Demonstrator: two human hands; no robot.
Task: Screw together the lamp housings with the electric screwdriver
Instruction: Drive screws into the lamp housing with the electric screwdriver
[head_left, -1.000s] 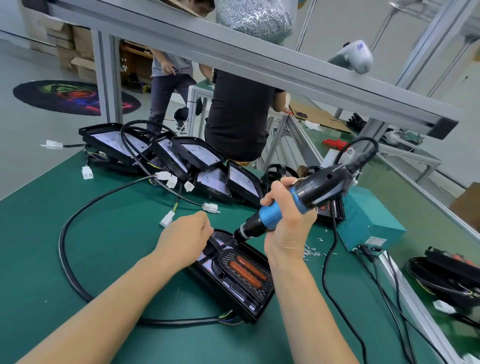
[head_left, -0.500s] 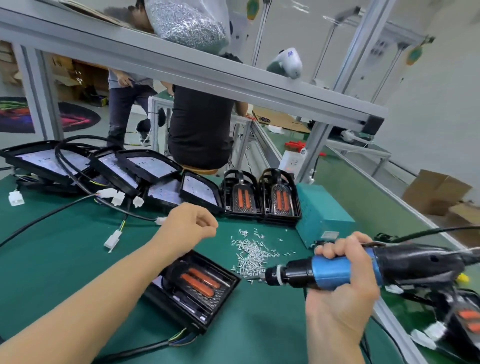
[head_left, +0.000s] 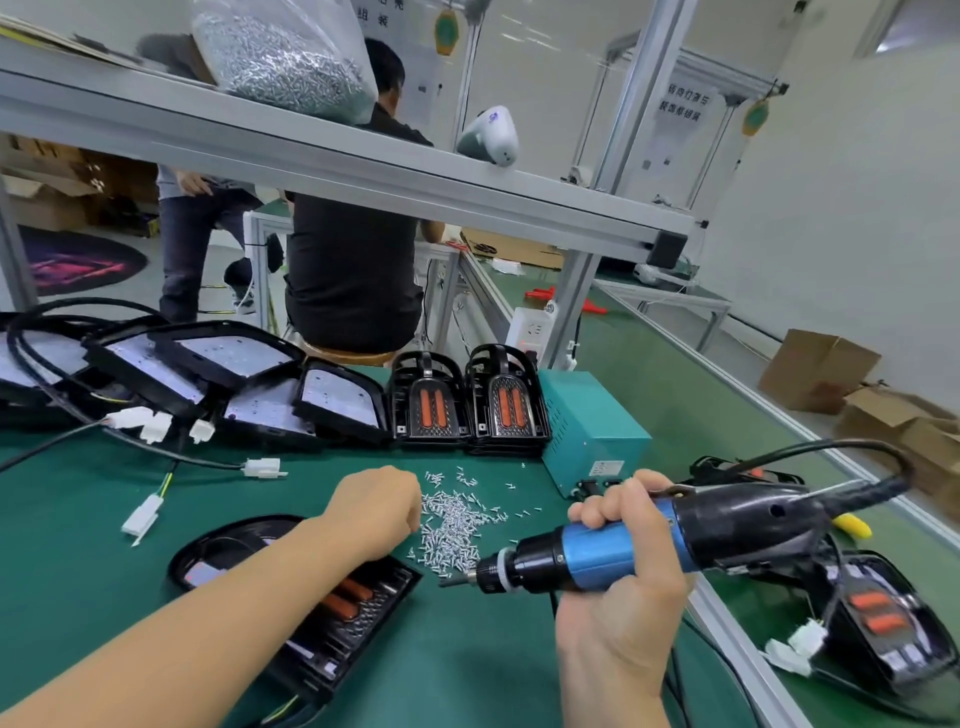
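Observation:
A black lamp housing (head_left: 332, 629) with orange lenses lies on the green table (head_left: 78, 545), partly under my left forearm. My left hand (head_left: 379, 509) rests at the left edge of a pile of small silver screws (head_left: 457, 525). Its curled fingers dig into the pile, and the fingertips are hidden. My right hand (head_left: 623, 577) grips the blue and black electric screwdriver (head_left: 587, 558), which is level. The bit points left, just below the pile and right of the housing.
Several open housings (head_left: 244, 374) and two upright ones (head_left: 431, 402) line the back, beside a teal power box (head_left: 592, 421). More housings (head_left: 883, 629) lie at right. Cables and white connectors (head_left: 143, 514) cross the left. A bag of screws (head_left: 285, 57) sits on the overhead shelf.
My left hand moved right from above the housing to the screw pile. The screwdriver left the housing a second ago and swung out level to the right, where it stays.

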